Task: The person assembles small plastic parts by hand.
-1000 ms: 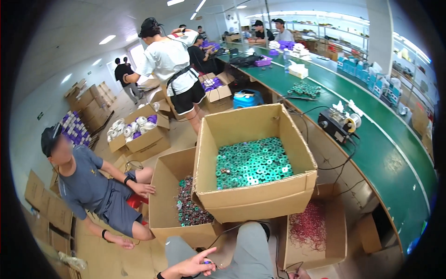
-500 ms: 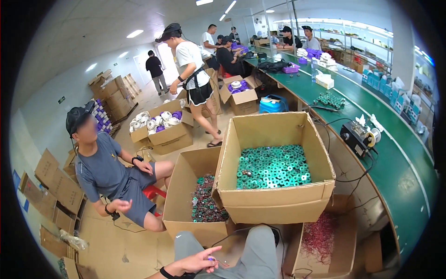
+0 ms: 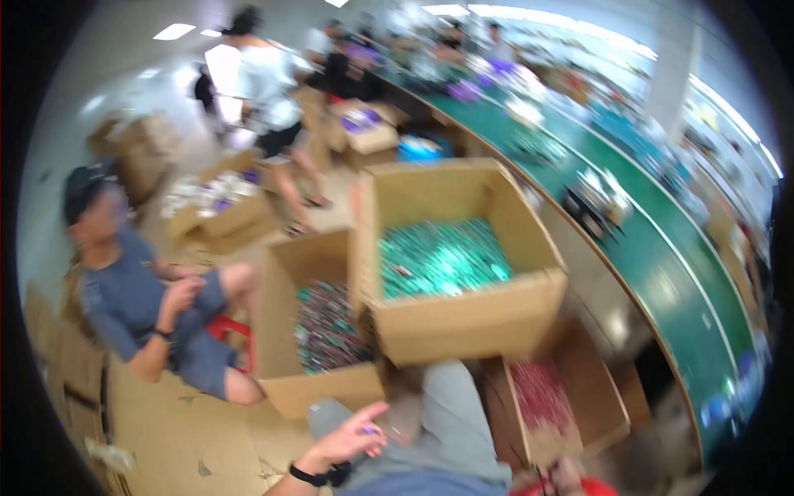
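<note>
My left hand [image 3: 349, 438] is over my lap, index finger stretched out and the other fingers curled in. A small purple piece [image 3: 369, 431] shows between the curled fingers, with what looks like a thin wire trailing from it. At the lower edge, blurred and partly cut off, my right hand [image 3: 567, 478] is beside a carton of thin red wires [image 3: 542, 397]. Its fingers are too smeared to read. In front of my knees stands a big carton [image 3: 463, 331] of green ring-shaped parts [image 3: 442, 260]. Left of it, a lower carton [image 3: 322, 388] holds mixed dark red and green parts [image 3: 331, 331].
A seated person [image 3: 153, 298] in grey-blue is at my left, hands together. A long green workbench [image 3: 662, 281] curves along the right with a black machine [image 3: 591, 207] on it. Cartons of white and purple rolls [image 3: 223, 198], a standing person [image 3: 269, 91] and several others are farther back.
The view has swung right, shifting the scene leftward and blurring it. My right hand has come into sight at the lower edge. The seated person's hands have come together.
</note>
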`<act>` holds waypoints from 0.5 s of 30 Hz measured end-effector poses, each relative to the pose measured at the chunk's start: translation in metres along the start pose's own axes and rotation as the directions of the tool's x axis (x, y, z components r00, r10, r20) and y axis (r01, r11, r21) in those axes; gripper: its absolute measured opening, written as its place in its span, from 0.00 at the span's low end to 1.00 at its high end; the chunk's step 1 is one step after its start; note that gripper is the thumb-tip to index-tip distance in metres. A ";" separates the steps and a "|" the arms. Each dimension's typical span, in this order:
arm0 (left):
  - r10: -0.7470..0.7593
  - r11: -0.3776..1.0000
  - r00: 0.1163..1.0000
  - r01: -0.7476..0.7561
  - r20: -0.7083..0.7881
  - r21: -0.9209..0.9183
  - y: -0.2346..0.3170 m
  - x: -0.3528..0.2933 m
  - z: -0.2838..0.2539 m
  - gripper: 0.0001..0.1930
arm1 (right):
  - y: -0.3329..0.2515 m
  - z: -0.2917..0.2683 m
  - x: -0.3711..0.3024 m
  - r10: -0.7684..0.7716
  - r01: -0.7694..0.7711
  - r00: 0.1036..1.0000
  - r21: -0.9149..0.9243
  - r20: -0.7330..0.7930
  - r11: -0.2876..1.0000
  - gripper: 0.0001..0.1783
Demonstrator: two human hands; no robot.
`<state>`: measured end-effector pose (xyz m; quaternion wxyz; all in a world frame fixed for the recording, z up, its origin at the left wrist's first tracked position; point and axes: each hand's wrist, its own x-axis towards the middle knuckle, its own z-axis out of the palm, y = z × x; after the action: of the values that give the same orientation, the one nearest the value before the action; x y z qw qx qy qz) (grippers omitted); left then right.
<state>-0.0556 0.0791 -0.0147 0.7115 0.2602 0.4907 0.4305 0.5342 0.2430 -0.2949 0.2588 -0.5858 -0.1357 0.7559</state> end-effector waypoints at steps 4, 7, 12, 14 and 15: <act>0.081 0.987 0.996 -0.085 -0.033 -0.137 -0.001 -0.037 -0.005 0.40 | -0.013 0.037 -0.070 -0.001 -0.102 0.898 -0.211 -0.440 0.972 0.16; 0.034 0.991 0.998 -0.040 -0.054 -0.124 0.004 -0.024 -0.020 0.40 | 0.002 -0.010 -0.052 0.113 -0.147 0.870 -0.034 -0.479 0.989 0.17; 0.040 0.985 0.994 -0.057 -0.104 -0.166 -0.012 -0.033 -0.038 0.42 | 0.007 -0.005 -0.068 0.166 -0.173 0.838 0.036 -0.519 0.984 0.16; 0.046 0.981 0.993 -0.066 -0.112 -0.181 -0.014 -0.035 -0.040 0.42 | 0.007 -0.001 -0.078 0.122 -0.131 0.833 0.023 -0.540 0.991 0.17; 0.053 0.981 0.991 -0.075 -0.125 -0.180 -0.014 -0.034 -0.041 0.42 | 0.004 0.000 -0.084 0.121 -0.126 0.828 0.028 -0.548 0.992 0.17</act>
<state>-0.0939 0.0411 -0.0256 0.6878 0.1826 0.4817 0.5114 0.5483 0.1936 -0.2283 0.2348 -0.7862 -0.0215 0.5712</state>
